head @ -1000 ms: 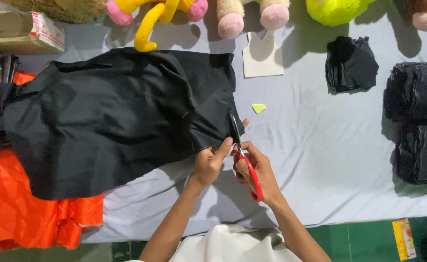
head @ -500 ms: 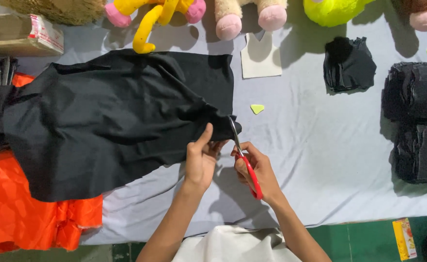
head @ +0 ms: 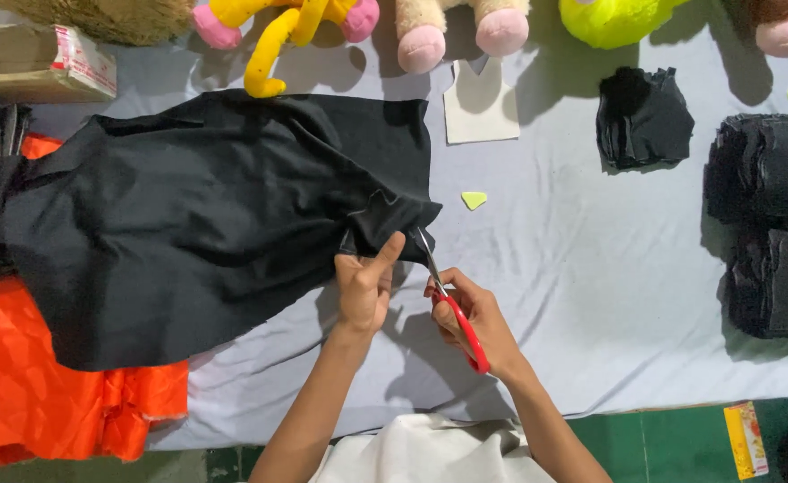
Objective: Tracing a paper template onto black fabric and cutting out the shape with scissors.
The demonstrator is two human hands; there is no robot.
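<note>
Hidden: scissors (head: 448,300) blade tips are disappearing under black cloth (head: 197,224).
Axis: blades are pointing up-left, red handles down-right.
Left hand (head: 364,284): grip is clamped on cloth edge.
Right hand (head: 474,317): grip is closed round handles.

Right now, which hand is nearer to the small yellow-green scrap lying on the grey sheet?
Right. The right hand, holding the red-handled scissors, is just below the scrap. The left hand, gripping the black fabric, is farther down and to the left.

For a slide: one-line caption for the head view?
Left hand holds black fabric while right hand cuts it with red-handled scissors.
</note>
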